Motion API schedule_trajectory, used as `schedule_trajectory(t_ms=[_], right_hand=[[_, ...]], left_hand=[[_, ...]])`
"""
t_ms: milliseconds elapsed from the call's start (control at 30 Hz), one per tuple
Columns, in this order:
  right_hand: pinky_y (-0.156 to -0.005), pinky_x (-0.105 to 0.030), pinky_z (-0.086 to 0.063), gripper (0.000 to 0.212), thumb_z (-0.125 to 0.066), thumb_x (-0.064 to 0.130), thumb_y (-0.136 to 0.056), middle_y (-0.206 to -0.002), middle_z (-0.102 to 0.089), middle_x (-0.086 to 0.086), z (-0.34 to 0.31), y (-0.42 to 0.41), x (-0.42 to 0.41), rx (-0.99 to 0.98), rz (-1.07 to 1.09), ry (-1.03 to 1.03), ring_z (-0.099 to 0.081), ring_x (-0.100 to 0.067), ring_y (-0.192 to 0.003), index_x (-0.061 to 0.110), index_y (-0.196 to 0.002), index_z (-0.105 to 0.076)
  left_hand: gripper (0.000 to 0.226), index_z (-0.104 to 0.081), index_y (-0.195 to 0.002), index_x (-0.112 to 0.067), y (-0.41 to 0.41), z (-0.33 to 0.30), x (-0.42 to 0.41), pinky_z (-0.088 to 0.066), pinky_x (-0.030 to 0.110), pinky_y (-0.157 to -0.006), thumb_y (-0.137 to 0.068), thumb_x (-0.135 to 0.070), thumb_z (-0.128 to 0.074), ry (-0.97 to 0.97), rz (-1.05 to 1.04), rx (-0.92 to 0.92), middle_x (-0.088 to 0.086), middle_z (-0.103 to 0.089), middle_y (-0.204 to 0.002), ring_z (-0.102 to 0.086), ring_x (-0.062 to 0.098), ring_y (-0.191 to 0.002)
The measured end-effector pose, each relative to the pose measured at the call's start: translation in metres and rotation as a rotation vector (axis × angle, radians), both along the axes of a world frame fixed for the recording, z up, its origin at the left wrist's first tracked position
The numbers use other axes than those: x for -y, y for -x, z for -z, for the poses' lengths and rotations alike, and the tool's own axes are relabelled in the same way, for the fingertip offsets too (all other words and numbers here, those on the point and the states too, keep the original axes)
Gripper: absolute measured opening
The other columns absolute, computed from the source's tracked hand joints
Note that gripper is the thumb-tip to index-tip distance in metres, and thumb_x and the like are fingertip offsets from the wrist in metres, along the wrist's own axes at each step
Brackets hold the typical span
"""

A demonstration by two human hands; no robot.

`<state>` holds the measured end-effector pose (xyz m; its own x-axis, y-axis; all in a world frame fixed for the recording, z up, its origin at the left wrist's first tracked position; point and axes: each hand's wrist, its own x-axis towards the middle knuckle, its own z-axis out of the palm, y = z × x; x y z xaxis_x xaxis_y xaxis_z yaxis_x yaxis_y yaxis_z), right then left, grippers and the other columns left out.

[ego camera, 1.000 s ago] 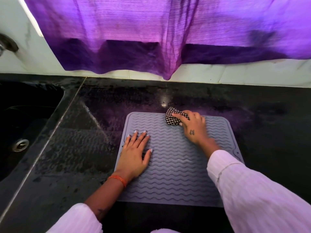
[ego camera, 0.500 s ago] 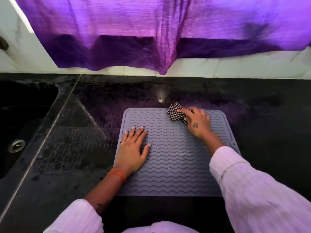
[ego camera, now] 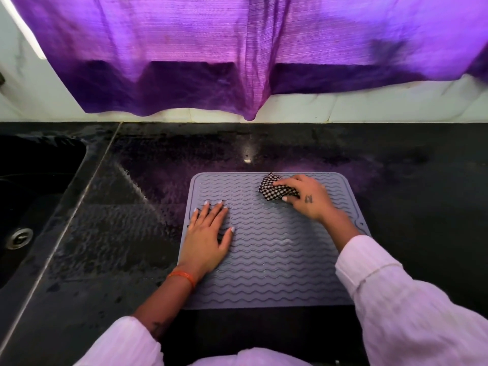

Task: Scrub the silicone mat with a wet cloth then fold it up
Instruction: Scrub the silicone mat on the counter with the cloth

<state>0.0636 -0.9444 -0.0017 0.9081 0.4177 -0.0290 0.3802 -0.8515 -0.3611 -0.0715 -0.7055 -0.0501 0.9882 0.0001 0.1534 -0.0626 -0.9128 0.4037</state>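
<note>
Grey square silicone mat with wavy ridges [ego camera: 274,260] lies flat on the black polished stone desk [ego camera: 396,180], dead centre in front of the person. Left hand [ego camera: 206,240] is flat on the mat at its 9 o'clock side, fingers straight and together, palm down, holding nothing; judging by the pose, it's an anchor so the mat doesn't skate on the wet desk while being scrubbed. Right hand [ego camera: 306,198] sits near the mat's 12-to-1 o'clock edge, fingers and thumb curled around a bunched black-and-white checked cloth [ego camera: 273,190], pressing it onto the ridges. Bunching it gives a firm pad that can bite into the grooves rather than skim over them. Water film glints on the mat around its centre, so the middle looks covered; the 5–6 o'clock strip looks drier, though hard to be sure. Step in hand: scrubbing, far edge; folding not started. Mat corners all lie flat. Black sink [ego camera: 34,180] sits at 9 o'clock of the mat, well apart, and a purple curtain [ego camera: 237,48] hangs over the white wall at 12 o'clock. Risk: mat slips if the left hand lifts early.
</note>
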Motion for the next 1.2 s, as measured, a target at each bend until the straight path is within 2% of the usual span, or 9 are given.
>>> schedule_trajectory(t_ms=[67,200,400,533,667,800,933,1067,1200], right_hand=[[-0.096,-0.042,-0.038,0.042,-0.062,0.029,-0.087,-0.121,-0.054,0.001,0.005,0.015,-0.001,0.036,0.035,-0.029,-0.048,-0.024,-0.112,0.044,-0.125,-0.053],[-0.093,-0.038,-0.029,0.041,-0.052,0.029,-0.092,-0.131,-0.048,0.002,0.03,0.049,-0.01,0.217,0.127,0.031,-0.042,-0.024,-0.114,0.045,-0.13,-0.048],[-0.086,-0.035,-0.031,0.043,-0.061,0.022,-0.087,-0.117,-0.055,0.006,0.017,0.048,0.0,0.131,0.056,-0.134,-0.047,-0.023,-0.105,0.046,-0.123,-0.055],[-0.085,-0.037,-0.032,0.045,-0.062,0.021,-0.084,-0.123,-0.055,0.0,0.034,0.086,-0.001,0.247,0.074,-0.067,-0.048,-0.025,-0.106,0.042,-0.124,-0.055],[-0.09,-0.036,-0.029,0.043,-0.058,0.025,-0.089,-0.125,-0.052,0.006,0.021,0.076,-0.003,0.164,0.056,-0.05,-0.044,-0.021,-0.109,0.046,-0.126,-0.052],[-0.084,-0.039,-0.036,0.045,-0.064,0.019,-0.085,-0.115,-0.058,0.002,0.017,0.101,0.004,0.166,0.057,-0.17,-0.05,-0.024,-0.102,0.04,-0.123,-0.057],[-0.085,-0.042,-0.036,0.046,-0.066,0.019,-0.082,-0.122,-0.057,-0.003,0.031,0.139,0.0,0.263,0.097,-0.069,-0.052,-0.028,-0.102,0.038,-0.123,-0.059],[-0.089,-0.035,-0.03,0.044,-0.057,0.025,-0.089,-0.123,-0.053,0.005,0.018,0.123,0.002,0.155,0.053,-0.023,-0.046,-0.021,-0.109,0.044,-0.128,-0.051],[-0.08,-0.04,-0.038,0.05,-0.067,0.018,-0.08,-0.114,-0.059,0.0,0.022,0.158,0.008,0.2,0.109,-0.087,-0.054,-0.025,-0.099,0.039,-0.124,-0.056]], left_hand=[[0.061,-0.034,-0.146,-0.023,0.0,0.001,0.0,-0.003,0.037,-0.121,-0.093,-0.051,-0.03,-0.004,-0.006,-0.005,-0.008,-0.025,-0.155,-0.01,0.015,-0.146],[0.061,-0.036,-0.145,-0.022,0.0,0.002,0.0,-0.005,0.038,-0.12,-0.092,-0.051,-0.031,-0.006,-0.015,0.001,-0.007,-0.027,-0.154,-0.012,0.016,-0.146],[0.061,-0.035,-0.145,-0.022,0.001,0.001,0.001,-0.005,0.038,-0.12,-0.093,-0.052,-0.031,-0.003,-0.011,0.009,-0.006,-0.027,-0.154,-0.012,0.016,-0.146],[0.059,-0.036,-0.145,-0.021,0.0,0.002,0.0,-0.005,0.038,-0.12,-0.094,-0.051,-0.033,-0.009,-0.017,0.016,-0.006,-0.028,-0.154,-0.013,0.016,-0.146],[0.054,-0.035,-0.146,-0.021,0.0,0.003,0.0,-0.003,0.037,-0.12,-0.097,-0.045,-0.041,-0.002,-0.008,0.015,-0.005,-0.027,-0.155,-0.012,0.017,-0.146],[0.054,-0.035,-0.146,-0.021,0.002,0.001,-0.001,-0.001,0.036,-0.12,-0.097,-0.046,-0.04,0.007,-0.013,0.014,-0.004,-0.027,-0.155,-0.012,0.017,-0.146],[0.054,-0.036,-0.145,-0.02,0.001,0.0,0.0,0.0,0.036,-0.12,-0.097,-0.044,-0.041,0.015,-0.016,0.012,-0.003,-0.028,-0.154,-0.013,0.019,-0.146],[0.055,-0.033,-0.147,-0.021,0.002,0.0,0.0,0.002,0.035,-0.12,-0.098,-0.046,-0.037,0.0,-0.008,-0.003,-0.003,-0.026,-0.155,-0.01,0.018,-0.146],[0.055,-0.032,-0.147,-0.021,0.003,0.0,0.0,0.003,0.034,-0.12,-0.098,-0.047,-0.035,0.004,-0.013,-0.01,-0.004,-0.026,-0.155,-0.01,0.018,-0.146]])
